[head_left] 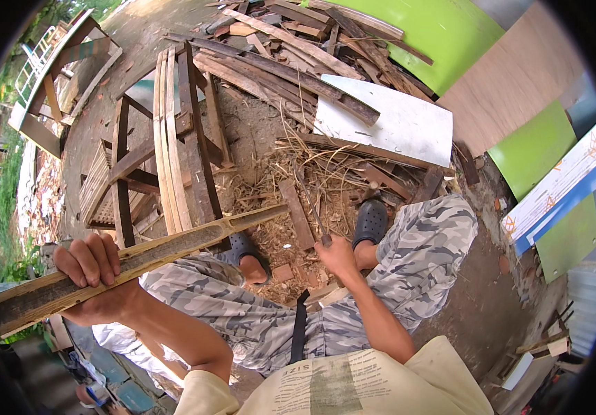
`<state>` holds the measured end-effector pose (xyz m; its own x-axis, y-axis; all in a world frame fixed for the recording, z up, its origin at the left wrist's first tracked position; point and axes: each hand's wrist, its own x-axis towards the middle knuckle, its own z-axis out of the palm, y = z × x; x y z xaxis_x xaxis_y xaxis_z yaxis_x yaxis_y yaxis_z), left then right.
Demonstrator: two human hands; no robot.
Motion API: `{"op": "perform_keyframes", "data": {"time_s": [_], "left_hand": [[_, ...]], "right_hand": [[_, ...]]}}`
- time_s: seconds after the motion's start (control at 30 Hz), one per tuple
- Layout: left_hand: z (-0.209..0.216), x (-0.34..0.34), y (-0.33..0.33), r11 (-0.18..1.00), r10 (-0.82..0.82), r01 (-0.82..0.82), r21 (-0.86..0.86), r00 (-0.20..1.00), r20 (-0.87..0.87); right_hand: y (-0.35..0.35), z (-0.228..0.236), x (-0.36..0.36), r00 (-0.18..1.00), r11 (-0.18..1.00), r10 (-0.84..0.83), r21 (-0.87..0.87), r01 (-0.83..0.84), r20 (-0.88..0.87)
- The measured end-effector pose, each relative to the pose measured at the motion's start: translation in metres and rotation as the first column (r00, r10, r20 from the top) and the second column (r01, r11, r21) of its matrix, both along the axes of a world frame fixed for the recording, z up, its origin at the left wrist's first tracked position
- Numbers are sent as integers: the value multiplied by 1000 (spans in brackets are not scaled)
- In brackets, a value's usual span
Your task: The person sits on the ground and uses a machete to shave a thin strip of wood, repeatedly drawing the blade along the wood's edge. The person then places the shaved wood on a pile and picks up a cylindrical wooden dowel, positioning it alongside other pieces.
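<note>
My left hand [97,280] is wrapped round one end of a split bamboo length [173,244], dark on its hollow inner face and pale yellow along the edges. The bamboo slants over my left thigh, its far end above the shavings between my feet. My right hand [340,259] is closed on the handle of a thin-bladed knife [320,225] near my right ankle. The narrow blade points away from me, apart from the bamboo. Under it lies a short brown wooden board [296,214]. What the right palm hides of the handle cannot be seen.
Wooden frames with long pale strips [169,138] stand ahead on the left. Beyond them lies a pile of old timber [291,48] with a white panel [391,121]. Shavings [277,173] cover the ground around my dark clogs [370,223]. Green sheets [533,145] lean at the right.
</note>
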<state>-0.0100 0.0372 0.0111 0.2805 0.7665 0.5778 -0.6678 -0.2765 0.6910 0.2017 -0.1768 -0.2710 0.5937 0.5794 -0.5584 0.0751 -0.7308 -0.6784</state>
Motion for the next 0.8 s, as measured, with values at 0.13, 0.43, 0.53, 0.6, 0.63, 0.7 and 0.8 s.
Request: {"op": "perform_keyframes", "data": {"time_s": [0.13,0.43,0.53,0.6,0.63,0.7,0.8], "left_hand": [[-3,-6,-1,999,40,-40,24,999,-6],[-13,-21,-6,993,-3,6,118,1000,-28],[-12,-20,-8,993,2,2,118,1000,-30],[-12,-21,-6,993,4,-1,116,1000,-27],[-13,-23,-2,995,12,-11,101,1000,-14],[-13,-27,3,998,30,-30,57,1000,0],[-12,-29,-2,998,53,-52,34,998,-16]], "right_hand": [[7,20,-22,996,991,86,100,-88,31],[28,114,-97,943,843,328,435,-318,54],[32,77,-98,944,870,322,371,-326,74],[40,76,-91,956,910,294,308,-279,-4],[38,80,-94,953,896,303,342,-284,-4],[36,91,-102,946,863,309,389,-322,97],[34,99,-106,952,830,289,470,-302,101]]}}
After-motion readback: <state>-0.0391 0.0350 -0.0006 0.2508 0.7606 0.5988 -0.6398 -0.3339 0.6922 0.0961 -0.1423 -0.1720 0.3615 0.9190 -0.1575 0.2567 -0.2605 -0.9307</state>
